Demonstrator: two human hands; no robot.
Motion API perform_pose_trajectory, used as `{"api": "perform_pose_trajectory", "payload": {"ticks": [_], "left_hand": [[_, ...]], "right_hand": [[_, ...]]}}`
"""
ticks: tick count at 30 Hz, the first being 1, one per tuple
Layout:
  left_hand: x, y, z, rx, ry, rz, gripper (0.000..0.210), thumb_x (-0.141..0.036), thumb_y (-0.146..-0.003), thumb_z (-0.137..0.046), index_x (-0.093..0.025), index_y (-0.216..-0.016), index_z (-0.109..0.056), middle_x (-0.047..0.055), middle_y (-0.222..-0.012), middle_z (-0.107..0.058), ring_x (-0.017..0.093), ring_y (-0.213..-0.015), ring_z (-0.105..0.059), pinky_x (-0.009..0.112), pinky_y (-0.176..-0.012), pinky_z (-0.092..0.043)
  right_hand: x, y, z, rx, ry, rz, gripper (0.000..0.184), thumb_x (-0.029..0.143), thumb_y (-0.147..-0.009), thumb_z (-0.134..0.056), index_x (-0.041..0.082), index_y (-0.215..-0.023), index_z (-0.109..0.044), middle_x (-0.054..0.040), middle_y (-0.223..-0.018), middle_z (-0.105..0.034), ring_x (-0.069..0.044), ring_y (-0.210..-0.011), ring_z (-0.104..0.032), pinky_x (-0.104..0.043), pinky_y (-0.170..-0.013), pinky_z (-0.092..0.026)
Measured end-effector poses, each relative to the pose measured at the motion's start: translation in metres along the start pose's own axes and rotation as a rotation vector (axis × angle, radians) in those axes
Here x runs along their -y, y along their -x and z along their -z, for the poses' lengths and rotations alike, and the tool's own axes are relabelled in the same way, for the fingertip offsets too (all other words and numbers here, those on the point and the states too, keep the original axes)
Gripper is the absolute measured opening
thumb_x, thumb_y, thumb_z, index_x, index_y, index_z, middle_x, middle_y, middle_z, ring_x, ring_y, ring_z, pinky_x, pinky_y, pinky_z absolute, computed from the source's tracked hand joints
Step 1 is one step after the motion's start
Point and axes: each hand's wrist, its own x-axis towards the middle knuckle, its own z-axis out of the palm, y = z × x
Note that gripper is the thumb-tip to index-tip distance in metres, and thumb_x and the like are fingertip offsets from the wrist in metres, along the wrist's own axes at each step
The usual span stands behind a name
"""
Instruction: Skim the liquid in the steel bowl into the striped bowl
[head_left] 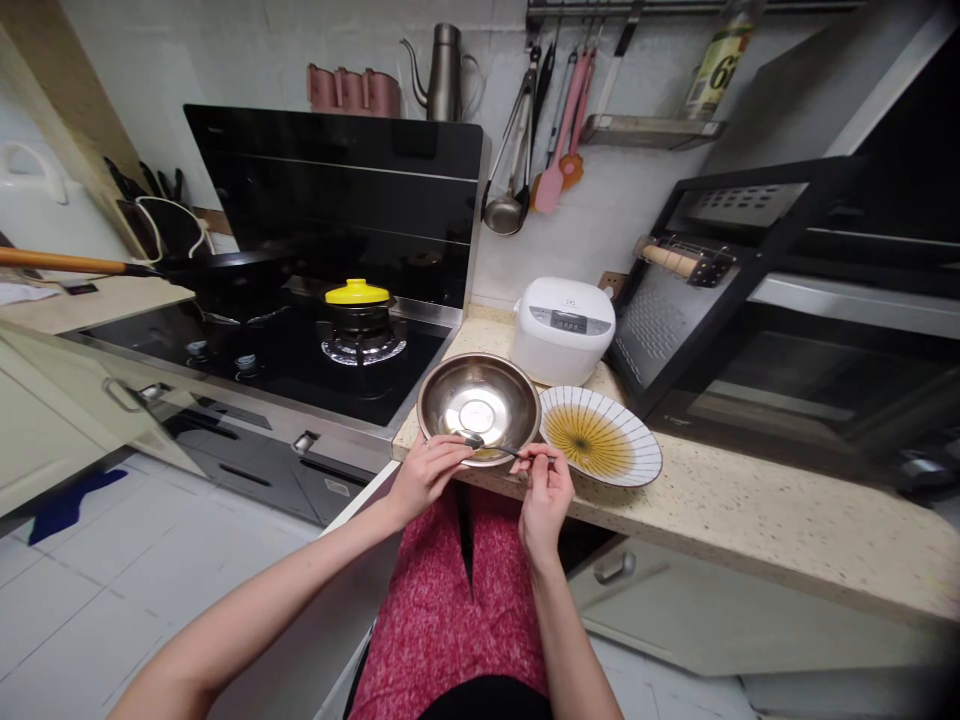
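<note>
A metal spoon lies crosswise over the near rim of a stainless steel bowl. My right hand pinches the end of its dark handle. At the spoon's head is my left hand, fingers closed together and seemingly gripping it, just over the bowl's near left edge. Inside, the bowl is shiny, with a little liquid or reflection near the bottom. To its right sits a white striped plate with yellow-brown liquid spread over its middle, close to my right hand.
A white rice cooker stands behind the bowl and plate. Left of them is a black gas stove with a yellow-lidded pot and a wooden-handled pan. An oven stands at right. Utensils hang on the wall.
</note>
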Motion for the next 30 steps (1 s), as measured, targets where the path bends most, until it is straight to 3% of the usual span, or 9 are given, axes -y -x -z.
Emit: {"api": "perform_pose_trajectory", "payload": {"ticks": [21, 30], "left_hand": [[0.002, 0.001, 0.0, -0.006, 0.007, 0.007, 0.029, -0.019, -0.103, -0.057, -0.023, -0.128, -0.07, 0.01, -0.11, -0.079, 0.025, -0.109, -0.072, 0.047, -0.103, -0.053], [0.0, -0.001, 0.001, -0.007, -0.013, -0.01, 0.027, -0.018, -0.102, -0.059, -0.022, -0.127, -0.07, 0.009, -0.11, -0.079, 0.025, -0.107, -0.072, 0.043, -0.096, -0.055]], "right_hand": [[0.029, -0.021, 0.007, -0.192, 0.055, 0.169, 0.026, 0.044, -0.097, -0.061, 0.019, -0.092, -0.059, -0.0006, -0.085, -0.063, -0.011, -0.065, -0.06, -0.027, -0.066, -0.051], [0.046, -0.036, 0.016, -0.312, 0.051, 0.263, 0.025, 0.043, -0.096, -0.062, 0.02, -0.091, -0.058, 0.0, -0.084, -0.062, -0.01, -0.066, -0.059, -0.026, -0.065, -0.051]]}}
